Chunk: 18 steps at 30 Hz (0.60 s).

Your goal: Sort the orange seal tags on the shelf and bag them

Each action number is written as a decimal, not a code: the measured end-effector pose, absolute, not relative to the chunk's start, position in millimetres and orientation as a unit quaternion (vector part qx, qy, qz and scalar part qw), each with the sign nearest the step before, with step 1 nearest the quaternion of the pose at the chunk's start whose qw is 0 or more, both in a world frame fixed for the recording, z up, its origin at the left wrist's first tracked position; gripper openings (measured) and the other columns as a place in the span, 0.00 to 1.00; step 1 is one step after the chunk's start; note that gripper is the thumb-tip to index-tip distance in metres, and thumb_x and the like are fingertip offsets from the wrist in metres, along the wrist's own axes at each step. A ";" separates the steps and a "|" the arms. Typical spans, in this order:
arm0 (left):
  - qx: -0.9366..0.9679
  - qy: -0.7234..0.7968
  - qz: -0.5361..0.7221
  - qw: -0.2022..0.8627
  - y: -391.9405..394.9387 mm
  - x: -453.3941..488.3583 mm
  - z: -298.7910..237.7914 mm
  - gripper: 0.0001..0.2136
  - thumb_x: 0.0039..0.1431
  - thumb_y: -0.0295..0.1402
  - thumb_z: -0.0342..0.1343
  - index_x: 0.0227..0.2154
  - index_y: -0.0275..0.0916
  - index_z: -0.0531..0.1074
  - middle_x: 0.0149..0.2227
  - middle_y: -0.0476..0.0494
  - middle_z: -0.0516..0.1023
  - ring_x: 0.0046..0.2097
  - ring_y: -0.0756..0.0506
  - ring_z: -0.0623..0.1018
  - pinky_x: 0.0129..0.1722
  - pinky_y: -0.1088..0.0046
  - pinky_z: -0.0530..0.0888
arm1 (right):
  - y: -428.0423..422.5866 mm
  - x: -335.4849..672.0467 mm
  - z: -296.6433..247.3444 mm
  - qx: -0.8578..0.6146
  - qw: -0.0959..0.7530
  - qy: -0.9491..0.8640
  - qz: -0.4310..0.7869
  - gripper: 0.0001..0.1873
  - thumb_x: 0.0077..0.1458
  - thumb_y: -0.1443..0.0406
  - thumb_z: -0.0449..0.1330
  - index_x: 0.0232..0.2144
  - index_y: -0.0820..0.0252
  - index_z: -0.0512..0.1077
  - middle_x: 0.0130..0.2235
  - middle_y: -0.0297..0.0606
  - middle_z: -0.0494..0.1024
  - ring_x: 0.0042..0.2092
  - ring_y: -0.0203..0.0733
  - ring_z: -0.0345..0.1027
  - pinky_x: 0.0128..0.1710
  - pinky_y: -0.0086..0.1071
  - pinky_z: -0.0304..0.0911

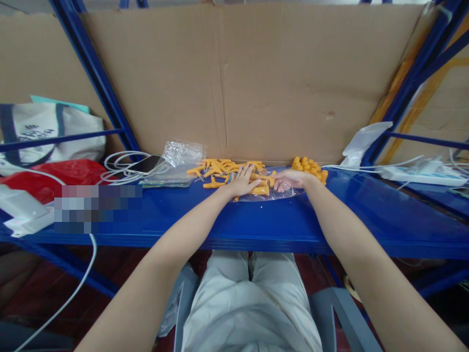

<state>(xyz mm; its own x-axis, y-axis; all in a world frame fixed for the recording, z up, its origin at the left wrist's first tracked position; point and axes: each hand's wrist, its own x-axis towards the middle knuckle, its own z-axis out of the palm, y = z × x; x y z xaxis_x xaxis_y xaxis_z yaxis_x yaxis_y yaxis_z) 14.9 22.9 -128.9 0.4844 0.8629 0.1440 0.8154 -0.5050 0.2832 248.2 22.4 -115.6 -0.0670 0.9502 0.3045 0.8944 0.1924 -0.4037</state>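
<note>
Fingers spread, my left hand (242, 184) lies flat over some orange plastic pieces (216, 168) and a clear plastic bag (282, 194). My right hand (291, 180) is beside it, palm turned partly up and fingers curled. Its thumb and fingertips close on the end of an orange piece (271, 179) at the bag. Part of this grip is hidden. Several orange pieces in the left heap are branched and have small metal chains. To the right, behind my right wrist, sits a second heap of chunky orange pieces (309, 167).
Clear plastic packets (179, 161), a phone (146, 165) and coiled white cable (116, 164) lie left on the blue shelf (176, 210). A red bag (73, 178) and white power strip (32, 215) are farther left. Cardboard (256, 88) walls the back. Another white strip (421, 175) lies right.
</note>
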 end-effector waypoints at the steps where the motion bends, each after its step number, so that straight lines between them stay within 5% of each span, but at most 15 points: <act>1: 0.856 0.491 0.137 0.089 23.7 14.4 -129.4 0.40 0.64 0.58 0.36 0.73 0.44 0.37 0.75 0.44 0.32 0.74 0.35 0.33 0.70 0.45 0.45 | 21.5 247.7 -114.4 -0.632 0.240 -0.731 0.089 0.30 0.58 0.44 0.57 0.40 0.65 0.80 0.35 0.56 0.83 0.39 0.51 0.78 0.43 0.43 0.71; 9: 0.854 0.488 0.143 0.106 25.9 12.8 -132.0 0.40 0.64 0.57 0.38 0.73 0.42 0.37 0.75 0.42 0.35 0.74 0.37 0.36 0.71 0.52 0.45 | 11.0 235.0 -107.9 -0.608 0.207 -0.680 0.352 0.32 0.65 0.43 0.48 0.40 0.64 0.78 0.36 0.53 0.83 0.34 0.43 0.77 0.38 0.34 0.72; 18: 0.842 0.505 0.153 0.112 9.0 17.3 -121.7 0.36 0.66 0.49 0.43 0.70 0.32 0.46 0.75 0.34 0.35 0.75 0.37 0.37 0.71 0.52 0.41 | 1.4 226.0 -106.1 -0.630 0.296 -0.578 0.425 0.20 0.70 0.56 0.50 0.27 0.59 0.66 0.23 0.37 0.77 0.22 0.29 0.64 0.31 0.21 0.65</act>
